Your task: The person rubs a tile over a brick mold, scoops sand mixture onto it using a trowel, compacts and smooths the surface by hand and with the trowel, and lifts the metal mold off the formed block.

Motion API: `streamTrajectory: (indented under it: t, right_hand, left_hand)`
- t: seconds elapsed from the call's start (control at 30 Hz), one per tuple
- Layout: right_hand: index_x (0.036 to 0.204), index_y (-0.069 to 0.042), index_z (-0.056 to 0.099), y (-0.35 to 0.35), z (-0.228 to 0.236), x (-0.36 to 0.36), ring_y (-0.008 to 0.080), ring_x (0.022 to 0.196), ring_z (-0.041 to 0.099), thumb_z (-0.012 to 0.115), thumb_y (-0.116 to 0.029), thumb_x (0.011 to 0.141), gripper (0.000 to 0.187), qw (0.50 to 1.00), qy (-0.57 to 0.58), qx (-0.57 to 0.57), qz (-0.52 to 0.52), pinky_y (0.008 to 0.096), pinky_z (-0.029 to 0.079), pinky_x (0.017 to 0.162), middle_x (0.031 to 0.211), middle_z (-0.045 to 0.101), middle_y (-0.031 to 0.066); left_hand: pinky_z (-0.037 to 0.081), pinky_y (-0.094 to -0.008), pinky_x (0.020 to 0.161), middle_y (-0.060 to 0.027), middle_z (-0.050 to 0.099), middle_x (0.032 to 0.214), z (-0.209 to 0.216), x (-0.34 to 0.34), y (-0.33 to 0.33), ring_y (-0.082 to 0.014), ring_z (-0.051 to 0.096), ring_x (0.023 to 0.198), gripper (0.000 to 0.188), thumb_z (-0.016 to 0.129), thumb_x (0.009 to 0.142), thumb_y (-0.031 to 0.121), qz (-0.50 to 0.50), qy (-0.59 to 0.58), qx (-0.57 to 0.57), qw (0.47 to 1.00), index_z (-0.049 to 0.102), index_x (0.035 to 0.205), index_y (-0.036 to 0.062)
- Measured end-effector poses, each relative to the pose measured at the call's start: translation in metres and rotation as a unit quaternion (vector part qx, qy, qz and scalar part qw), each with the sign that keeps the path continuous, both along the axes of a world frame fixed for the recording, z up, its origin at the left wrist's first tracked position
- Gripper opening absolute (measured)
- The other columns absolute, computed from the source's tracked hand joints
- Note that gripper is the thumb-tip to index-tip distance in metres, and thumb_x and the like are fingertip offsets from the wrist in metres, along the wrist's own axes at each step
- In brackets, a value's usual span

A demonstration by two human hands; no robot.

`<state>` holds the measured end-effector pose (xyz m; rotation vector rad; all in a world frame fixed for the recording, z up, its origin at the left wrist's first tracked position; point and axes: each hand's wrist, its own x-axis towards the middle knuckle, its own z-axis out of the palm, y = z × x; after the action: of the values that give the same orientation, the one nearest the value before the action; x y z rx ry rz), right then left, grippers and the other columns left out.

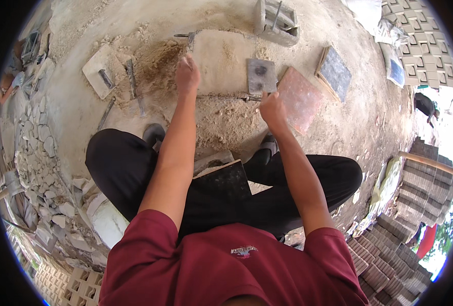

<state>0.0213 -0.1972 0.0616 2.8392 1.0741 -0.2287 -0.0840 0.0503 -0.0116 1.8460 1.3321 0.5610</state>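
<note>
My left hand [187, 75] is closed at the left edge of a flat slab [219, 61] coated in pale, sandy material. Whatever lies inside those fingers is hidden. My right hand [272, 106] is also closed, at the slab's near right corner; its thumb side is by the lower edge of a grey square plate [255, 86] with a dark round spot. I cannot make out what it grips. The plate lies over the slab's right end. Beside it, a reddish square slab [300, 99] rests on the ground. A black board [226, 182] sits between my legs.
A grey box-shaped frame [277, 24] stands beyond the slab. A dark square tile [336, 75] lies right. To the left are a pale board [95, 76] with a handle, metal bars [131, 79] and rubble [45, 158]. Stacked blocks [425, 188] stand at right.
</note>
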Motion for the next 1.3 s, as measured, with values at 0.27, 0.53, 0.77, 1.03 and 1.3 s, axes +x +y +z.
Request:
streamTrajectory:
  t: [0.27, 0.53, 0.77, 1.03, 1.3]
  right_hand:
    - [0.099, 0.009, 0.053, 0.029, 0.013, -0.083, 0.0386, 0.075, 0.067, 0.039, -0.029, 0.098, 0.04, 0.992, 0.114, 0.044, 0.033, 0.041, 0.056, 0.058, 0.087, 0.062, 0.032]
    - [0.099, 0.012, 0.052, 0.131, 0.011, 0.023, 0.0456, 0.079, 0.065, 0.035, -0.038, 0.099, 0.053, 0.981, 0.111, 0.157, -0.005, 0.0473, 0.055, 0.068, 0.085, 0.062, 0.0328]
    - [0.107, 0.0, 0.057, 0.131, -0.006, 0.053, 0.0355, 0.081, 0.067, 0.036, -0.017, 0.098, 0.029, 0.993, 0.068, 0.048, 0.082, 0.0381, 0.057, 0.062, 0.1, 0.06, 0.0252]
    - [0.126, 0.002, 0.045, 0.052, 0.016, -0.041, 0.0434, 0.08, 0.064, 0.034, -0.019, 0.098, 0.036, 0.954, 0.258, 0.067, -0.134, 0.0474, 0.054, 0.064, 0.095, 0.058, 0.0343]
    - [0.102, 0.005, 0.06, 0.135, 0.008, 0.083, 0.0406, 0.076, 0.065, 0.036, -0.016, 0.096, 0.032, 0.968, 0.183, 0.166, -0.047, 0.0454, 0.054, 0.061, 0.079, 0.062, 0.0295]
  left_hand:
    - [0.021, -0.0493, 0.111, -0.0229, 0.032, 0.145, -0.001, -0.011, -0.01, -0.0329, 0.03, 0.136, 0.075, 0.014, 0.095, 0.056, 0.007, -0.002, 0.033, 0.999, 0.028, 0.143, 0.0002]
    - [0.002, -0.0516, 0.115, -0.006, 0.017, 0.155, 0.001, 0.069, -0.013, -0.0217, 0.015, 0.143, 0.057, 0.018, 0.099, 0.039, -0.309, 0.13, 0.276, 0.901, 0.021, 0.147, 0.0089]
    - [0.008, -0.0515, 0.115, -0.0042, 0.018, 0.155, 0.014, 0.104, -0.014, -0.0204, 0.017, 0.143, 0.056, 0.025, 0.098, 0.036, -0.329, 0.23, 0.328, 0.855, 0.022, 0.147, 0.0094]
    - [0.006, -0.0475, 0.117, -0.0029, 0.006, 0.157, 0.039, 0.034, -0.087, -0.0195, 0.007, 0.144, 0.055, 0.023, 0.1, 0.032, -0.487, 0.291, 0.206, 0.797, 0.01, 0.15, 0.011]
    - [0.008, -0.0531, 0.116, -0.0001, 0.005, 0.157, 0.052, 0.157, 0.001, -0.0187, 0.009, 0.144, 0.056, 0.021, 0.099, 0.036, -0.467, 0.328, 0.202, 0.796, 0.012, 0.15, 0.0135]
